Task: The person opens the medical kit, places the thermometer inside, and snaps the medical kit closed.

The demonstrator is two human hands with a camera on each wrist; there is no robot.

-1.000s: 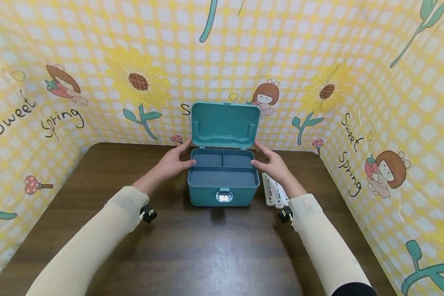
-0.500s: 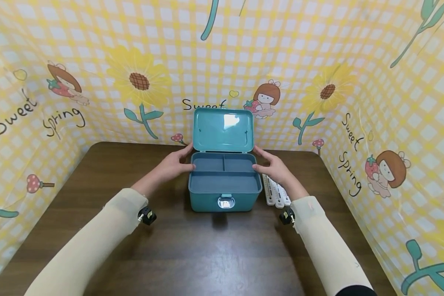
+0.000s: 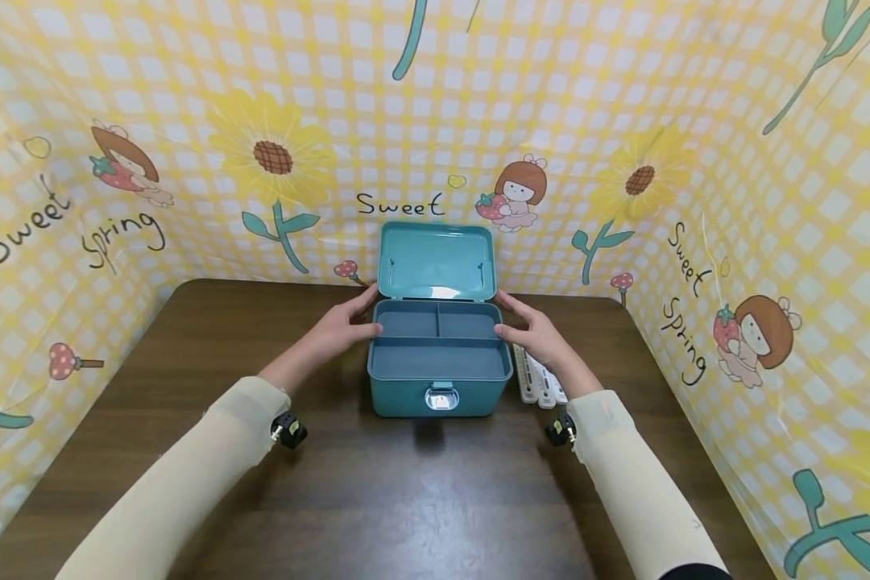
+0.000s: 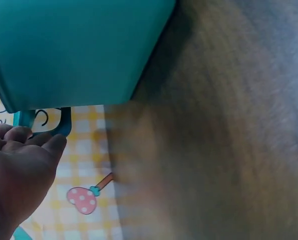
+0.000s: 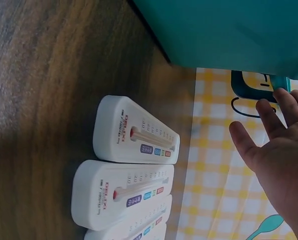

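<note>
A teal storage box (image 3: 406,400) stands on the table with its lid (image 3: 437,262) tipped back. Inside sits a blue-grey tray (image 3: 438,360) with three compartments and nothing in them. My left hand (image 3: 342,326) holds the box's left side near the back, thumb over the rim. Opposite it, my right hand (image 3: 540,332) holds the right side in the same way. In the left wrist view, the left fingers (image 4: 19,134) lie by a teal loop-shaped handle (image 4: 65,122). The right fingers (image 5: 269,119) are spread near the back corner. Both thumbs are hidden in the wrist views.
Several white thermometers (image 5: 131,192) lie side by side on the brown table (image 3: 420,499), right of the box under my right wrist. A yellow checked cloth (image 3: 435,121) with flower prints hangs behind the table and along both sides.
The lid has tipped farther back from near upright. Both hands and the box have shifted slightly towards me. The thermometers have stayed put.
</note>
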